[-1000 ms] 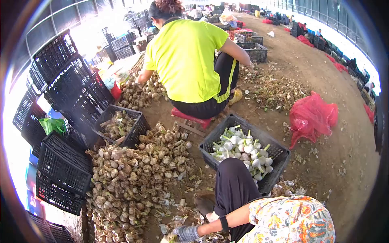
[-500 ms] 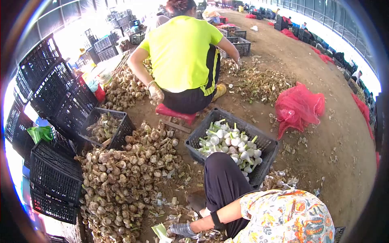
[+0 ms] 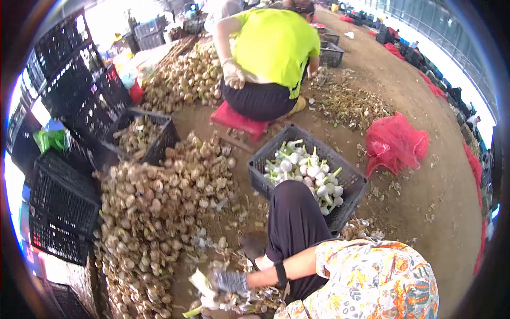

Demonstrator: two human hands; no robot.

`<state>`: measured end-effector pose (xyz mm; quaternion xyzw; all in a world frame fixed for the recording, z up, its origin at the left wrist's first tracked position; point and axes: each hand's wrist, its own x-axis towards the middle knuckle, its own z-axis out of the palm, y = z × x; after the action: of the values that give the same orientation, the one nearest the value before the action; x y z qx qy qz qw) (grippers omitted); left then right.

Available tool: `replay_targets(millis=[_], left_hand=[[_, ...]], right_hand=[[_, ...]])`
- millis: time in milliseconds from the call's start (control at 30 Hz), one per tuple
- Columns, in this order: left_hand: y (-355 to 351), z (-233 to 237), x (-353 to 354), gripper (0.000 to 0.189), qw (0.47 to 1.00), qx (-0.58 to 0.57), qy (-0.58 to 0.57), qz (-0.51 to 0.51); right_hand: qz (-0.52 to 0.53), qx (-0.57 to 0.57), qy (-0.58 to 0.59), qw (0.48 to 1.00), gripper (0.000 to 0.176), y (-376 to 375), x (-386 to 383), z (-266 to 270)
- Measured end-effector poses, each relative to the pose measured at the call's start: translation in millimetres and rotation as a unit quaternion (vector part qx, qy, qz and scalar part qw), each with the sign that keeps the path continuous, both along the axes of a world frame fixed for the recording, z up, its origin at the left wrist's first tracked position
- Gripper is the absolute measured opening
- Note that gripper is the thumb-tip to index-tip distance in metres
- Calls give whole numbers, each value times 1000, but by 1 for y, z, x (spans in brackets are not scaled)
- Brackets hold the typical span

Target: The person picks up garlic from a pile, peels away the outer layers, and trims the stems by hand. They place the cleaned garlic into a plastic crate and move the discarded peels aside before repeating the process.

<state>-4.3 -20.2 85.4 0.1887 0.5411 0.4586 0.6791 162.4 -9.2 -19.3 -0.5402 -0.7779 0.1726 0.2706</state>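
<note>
Touching a pale garlic stalk (image 3: 203, 285) at its fingertip side, the gloved right hand (image 3: 231, 282) is blurred, so I cannot tell whether it grips; the left hand is out of sight. The stalk lies just to the left of the right hand, its long axis slanting from far left to near right, with the brown garlic heap (image 3: 154, 228) beyond it. Ahead, past the raised knee (image 3: 292, 207), a black crate (image 3: 259, 178) holds white, green-stemmed bulbs (image 3: 305, 167); a smaller crate (image 3: 169, 143) behind the heap contains brownish garlic (image 3: 139, 133).
</note>
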Motion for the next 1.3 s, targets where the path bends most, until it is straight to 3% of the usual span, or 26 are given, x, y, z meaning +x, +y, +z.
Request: replay_targets(millis=[33,67,100,133,167,200,233,267,300,333,367,400,433,467,533,633,700,733,767,833,900,967,1033,1133,1233,1300], left_hand=[[-1,-10,-16,25,942,174,218,-187],[-5,-12,-23,30,948,192,168,-191],[-1,-13,-14,36,973,156,24,-171],[-2,-19,-14,42,979,118,-76,-148],[0,-24,-12,49,977,90,-138,-132],[-3,-42,-17,48,979,63,-174,-91],[-7,-60,-22,48,976,38,-209,-46],[-10,-78,-25,49,970,15,-242,0],[-6,-69,-19,48,960,18,-276,30],[-9,-76,-23,50,936,74,-343,1],[-2,-80,-22,50,914,1,-403,33],[2,-70,-16,49,917,-13,-397,43],[6,-60,-11,48,917,-27,-395,50],[9,-68,-12,48,915,-22,-397,60],[11,-86,-17,42,912,-64,-372,161],[15,-98,-25,35,904,-71,-369,204],[16,-98,-29,32,898,-73,-379,212],[18,-87,-28,32,895,-83,-371,231],[21,-81,-30,31,892,-91,-363,252],[25,-97,-56,34,884,-125,-348,288],[23,-101,-98,35,873,-29,-376,310],[27,-86,-143,44,862,35,-267,429],[27,-43,-167,47,769,192,-373,482],[24,-21,-188,48,826,215,-207,478],[30,-34,-178,42,866,218,-215,396],[41,-43,-158,31,877,116,-220,412]], right_hand=[[-19,-65,-37,997,15,6,1,-12],[-4,-69,8,998,16,2,5,-12],[13,-124,151,981,18,-1,11,-5],[29,-248,392,886,20,-1,12,0],[36,-392,632,667,21,3,12,15],[36,-462,750,472,23,8,12,28],[18,-506,785,357,25,17,10,38],[-39,-506,757,412,28,17,8,53],[-179,-563,707,389,31,19,10,77],[-258,-615,606,434,34,16,12,86],[-139,-591,668,430,34,3,16,64],[-33,-603,701,380,37,-2,26,54],[57,-611,744,263,38,1,32,64],[-24,-564,765,309,38,4,32,76],[-135,-340,781,507,36,4,29,65],[69,-533,797,276,35,22,57,58],[24,-502,552,665,34,23,42,47],[51,-456,332,824,41,26,32,28],[69,-383,82,918,49,29,22,8],[124,-341,-104,926,48,33,2,8],[108,-374,-56,919,47,48,-15,-7],[78,-392,-3,917,42,65,-31,-21],[106,-329,12,938,41,84,-46,-42],[97,-333,9,938,40,125,-87,-52],[30,-272,18,962,40,177,-134,-60],[-60,-238,-28,969,37,220,-165,-52]])
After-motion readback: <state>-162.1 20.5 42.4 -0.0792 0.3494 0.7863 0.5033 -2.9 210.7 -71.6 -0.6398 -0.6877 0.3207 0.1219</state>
